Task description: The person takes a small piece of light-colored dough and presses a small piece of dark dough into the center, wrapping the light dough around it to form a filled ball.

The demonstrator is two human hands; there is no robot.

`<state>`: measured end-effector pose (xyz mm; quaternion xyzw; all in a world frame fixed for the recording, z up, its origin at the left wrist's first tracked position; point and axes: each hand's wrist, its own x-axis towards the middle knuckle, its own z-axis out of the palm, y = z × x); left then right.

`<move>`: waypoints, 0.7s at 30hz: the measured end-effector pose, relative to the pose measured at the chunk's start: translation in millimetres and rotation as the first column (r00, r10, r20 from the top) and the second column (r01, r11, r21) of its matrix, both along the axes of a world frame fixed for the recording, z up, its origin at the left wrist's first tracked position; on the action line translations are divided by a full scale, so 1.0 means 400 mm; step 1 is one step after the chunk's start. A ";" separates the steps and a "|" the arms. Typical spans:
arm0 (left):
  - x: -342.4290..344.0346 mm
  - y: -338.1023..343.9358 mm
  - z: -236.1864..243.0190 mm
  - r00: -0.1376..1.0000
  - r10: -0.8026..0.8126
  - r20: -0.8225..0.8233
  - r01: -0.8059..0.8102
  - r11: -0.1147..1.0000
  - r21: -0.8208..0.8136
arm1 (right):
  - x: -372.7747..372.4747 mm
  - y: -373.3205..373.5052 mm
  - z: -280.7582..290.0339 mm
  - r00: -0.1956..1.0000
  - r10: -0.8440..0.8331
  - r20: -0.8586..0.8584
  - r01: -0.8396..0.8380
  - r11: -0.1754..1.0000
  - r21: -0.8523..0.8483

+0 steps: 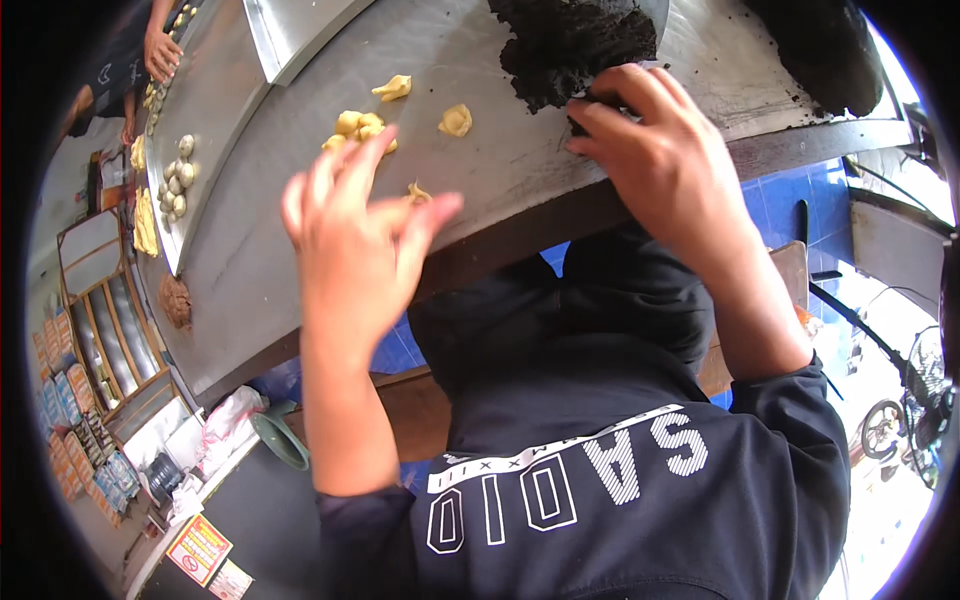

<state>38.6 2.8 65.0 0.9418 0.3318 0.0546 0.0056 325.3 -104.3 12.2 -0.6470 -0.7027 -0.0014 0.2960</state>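
- Right hand (655, 150): fingers closed on dark mass (560, 45) just ahead; portioning apparently underway.
- Left hand (350, 230): spread, seemingly empty; yellow dough pieces (455, 121) beyond.
- Next move likely requires taking dough.

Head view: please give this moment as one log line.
left hand: open, near yellow dough pieces | right hand: curled at edge of black mass

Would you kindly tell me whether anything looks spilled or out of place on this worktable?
Only slight mess: dark crumbs lie loose on the metal table beside the rounded black lump, outside the main bulk. The flattened black mass by the right hand has a ragged edge.
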 end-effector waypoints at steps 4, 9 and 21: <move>0.174 0.113 -0.092 0.841 -0.214 0.496 -0.021 0.904 0.427 | -0.030 0.022 0.032 0.997 0.065 0.046 -0.066 0.998 0.014; 0.175 0.117 -0.162 0.805 -0.357 0.474 0.119 0.880 0.460 | -0.005 0.021 0.011 0.997 -0.026 -0.070 0.026 1.000 -0.008; 0.048 0.111 -0.134 0.564 0.241 0.790 -0.065 0.967 -0.248 | 0.024 0.061 0.029 0.980 0.191 -0.062 -0.197 0.974 -0.112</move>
